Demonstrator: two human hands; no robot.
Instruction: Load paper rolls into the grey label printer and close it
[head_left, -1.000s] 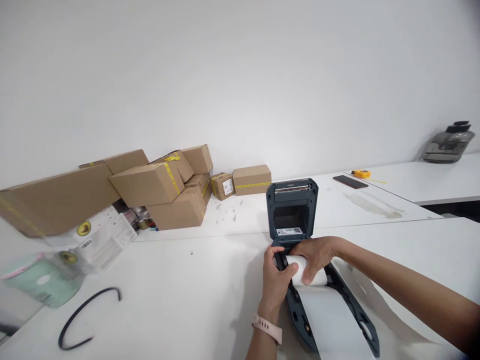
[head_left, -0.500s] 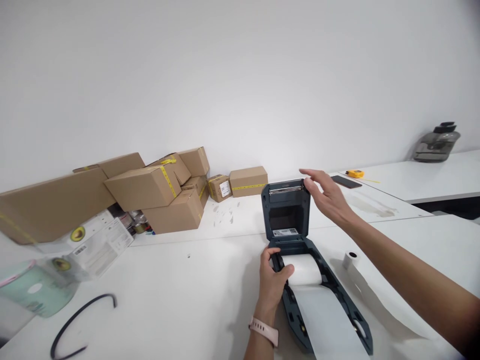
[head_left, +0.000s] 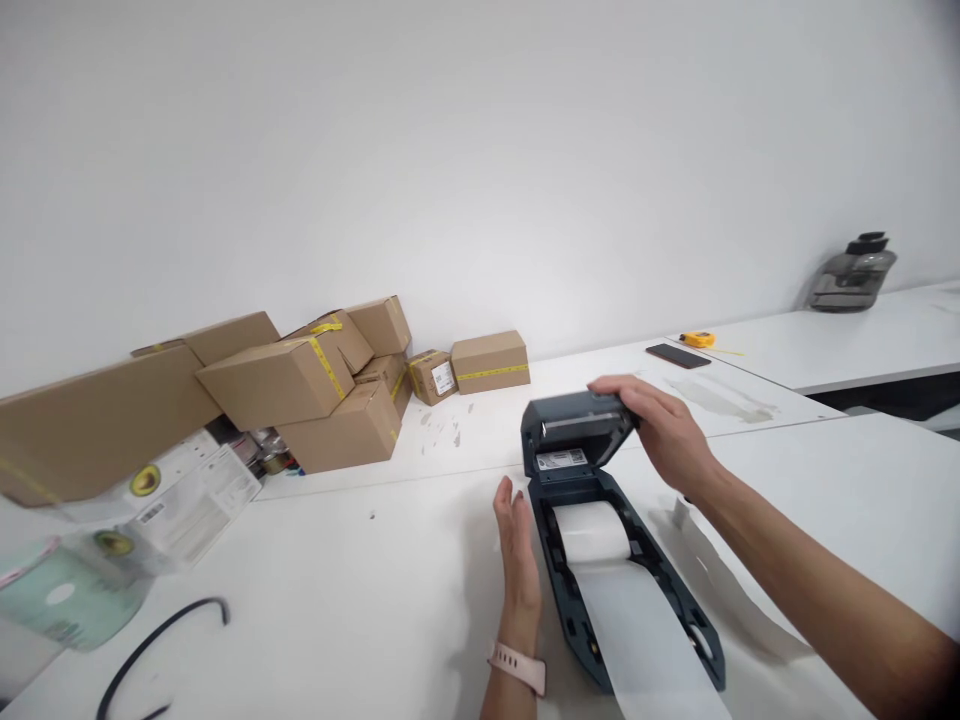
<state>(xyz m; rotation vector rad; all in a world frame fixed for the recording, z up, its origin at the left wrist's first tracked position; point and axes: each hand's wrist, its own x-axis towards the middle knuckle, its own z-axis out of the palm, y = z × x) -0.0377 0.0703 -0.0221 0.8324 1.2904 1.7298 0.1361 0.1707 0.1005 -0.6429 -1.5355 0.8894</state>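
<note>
A dark blue-grey label printer [head_left: 559, 590] lies on the white table with its hinged lid [head_left: 574, 425] tilted partway down. Inside sits a white label roll [head_left: 592, 532], and its paper strip [head_left: 641, 630] runs out over the front edge. My right hand [head_left: 664, 425] grips the lid's upper right edge, fingers over the top and thumb at the side. My left hand [head_left: 517, 555] stands beside the printer's left side, fingers stretched upward and holding nothing; whether it touches the casing I cannot tell. Right of the printer, a narrow curled paper strip [head_left: 731, 590] lies partly behind my right forearm.
Cardboard boxes [head_left: 337, 435] are stacked at the back left, with smaller ones [head_left: 491, 362] by the wall. A black cable [head_left: 161, 630] and a mint-green container [head_left: 90, 600] lie at left. A phone [head_left: 679, 356], a yellow tape measure [head_left: 697, 340] and a grey jug [head_left: 853, 275] are at right.
My right hand has swung the lid down toward the printer body. My left hand has let go of the label roll and moved out to the printer's left side.
</note>
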